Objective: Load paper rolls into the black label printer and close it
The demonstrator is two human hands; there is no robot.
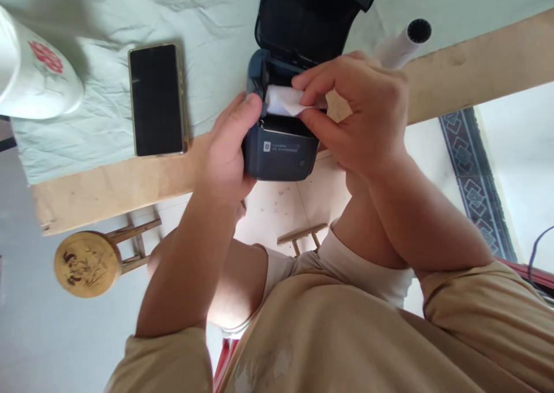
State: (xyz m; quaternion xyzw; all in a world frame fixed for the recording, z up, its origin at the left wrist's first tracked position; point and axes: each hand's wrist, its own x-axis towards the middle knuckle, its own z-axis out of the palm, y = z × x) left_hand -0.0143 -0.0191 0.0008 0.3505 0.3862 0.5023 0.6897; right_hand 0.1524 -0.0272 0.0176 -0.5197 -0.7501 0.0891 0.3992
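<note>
A small dark label printer [279, 159] has its black lid [303, 18] swung up, showing the inside. Around its left side my left hand [231, 139] is closed, with the thumb on the rim by the paper bay. Inside the bay lies a white paper roll [274, 98]. My right hand [352, 104] comes over from the right and pinches the loose end of the roll's paper between thumb and fingers. The right end of the roll is hidden behind those fingers.
A phone [156, 100] with a dark screen lies left on the cloth-covered table [208, 47]. A white container with a red flower [38, 64] stands at far left, a white cylinder [402, 44] at right. A wooden stool [89, 264] stands below the table edge.
</note>
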